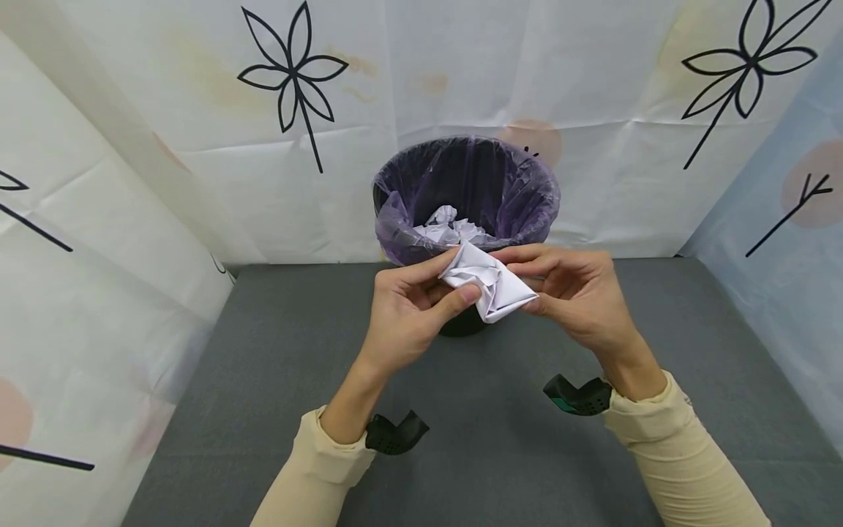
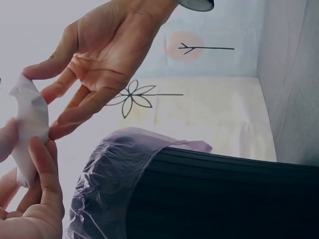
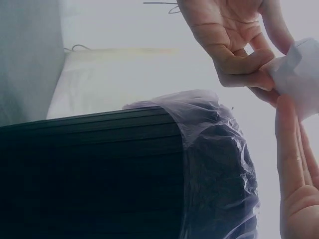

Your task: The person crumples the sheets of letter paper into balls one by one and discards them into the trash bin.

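A white sheet of paper (image 1: 494,278), folded into a small creased packet, is held up in front of the bin between both hands. My left hand (image 1: 408,315) pinches its left part, thumb pressed on the near face and fingers behind. At the right corner, my right hand (image 1: 582,293) holds the paper between thumb and fingertips. The right wrist view shows the left fingers curled against the paper (image 3: 299,74). Behind stands a dark bin (image 2: 224,194) lined with a purple plastic bag (image 1: 533,197). Inside lie several crumpled white papers (image 1: 444,227).
The bin stands at the far side of a dark grey table (image 1: 296,351). White cloth (image 1: 428,66) with black flower outlines hangs behind it, and similar cloth walls rise at left and right. Dark wrist mounts (image 1: 395,433) stick out from both sleeves.
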{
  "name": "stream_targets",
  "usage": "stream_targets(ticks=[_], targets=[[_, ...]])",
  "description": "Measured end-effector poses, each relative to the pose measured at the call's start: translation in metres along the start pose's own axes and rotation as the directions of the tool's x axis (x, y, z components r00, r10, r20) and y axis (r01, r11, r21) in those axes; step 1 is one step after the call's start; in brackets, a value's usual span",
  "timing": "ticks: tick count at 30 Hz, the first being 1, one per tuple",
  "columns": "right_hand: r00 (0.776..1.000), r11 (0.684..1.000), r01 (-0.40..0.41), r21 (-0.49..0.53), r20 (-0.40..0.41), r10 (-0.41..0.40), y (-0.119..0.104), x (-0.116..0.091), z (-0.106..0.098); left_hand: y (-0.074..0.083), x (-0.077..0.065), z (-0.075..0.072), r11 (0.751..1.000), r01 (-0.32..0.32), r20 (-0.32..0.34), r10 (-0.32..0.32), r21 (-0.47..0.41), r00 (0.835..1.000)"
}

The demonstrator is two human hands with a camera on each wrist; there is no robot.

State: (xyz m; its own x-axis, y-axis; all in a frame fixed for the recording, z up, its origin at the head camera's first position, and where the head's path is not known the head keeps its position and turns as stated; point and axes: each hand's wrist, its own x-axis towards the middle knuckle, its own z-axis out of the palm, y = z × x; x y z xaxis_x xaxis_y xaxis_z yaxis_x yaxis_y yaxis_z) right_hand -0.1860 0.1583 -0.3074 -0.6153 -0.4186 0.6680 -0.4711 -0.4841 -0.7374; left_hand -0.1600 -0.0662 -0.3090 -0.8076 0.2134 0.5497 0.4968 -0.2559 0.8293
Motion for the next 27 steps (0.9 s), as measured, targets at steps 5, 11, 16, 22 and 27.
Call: stream_targets(ticks=[5, 11, 16, 22, 27], targets=[[0.999, 0.996, -0.034, -0.084, -0.04, 0.031, -0.002, 0.001, 0.005, 0.002, 0.0, 0.002, 0.997, -0.029, 0.018, 0.028, 0.069, 0.999], [0.998, 0.984, -0.006, -0.178, -0.069, -0.006, 0.0, 0.002, 0.01, 0.003, 0.0, 0.005, 0.986, -0.089, 0.056, 0.082, 0.14, 0.995], [0.993, 0.975, 0.019, -0.222, -0.108, -0.044, 0.0, 0.003, 0.016, 0.006, 0.0, 0.007, 0.975, -0.14, 0.098, 0.124, 0.171, 0.987], [0.994, 0.986, 0.015, -0.164, -0.101, -0.032, -0.001, 0.004, 0.015, 0.008, -0.001, 0.009, 0.987, -0.059, 0.06, 0.051, 0.149, 0.997], [0.997, 0.989, 0.003, -0.151, -0.071, -0.014, 0.0, 0.004, 0.015, 0.007, -0.001, 0.006, 0.999, -0.013, 0.017, 0.012, 0.045, 1.0]])
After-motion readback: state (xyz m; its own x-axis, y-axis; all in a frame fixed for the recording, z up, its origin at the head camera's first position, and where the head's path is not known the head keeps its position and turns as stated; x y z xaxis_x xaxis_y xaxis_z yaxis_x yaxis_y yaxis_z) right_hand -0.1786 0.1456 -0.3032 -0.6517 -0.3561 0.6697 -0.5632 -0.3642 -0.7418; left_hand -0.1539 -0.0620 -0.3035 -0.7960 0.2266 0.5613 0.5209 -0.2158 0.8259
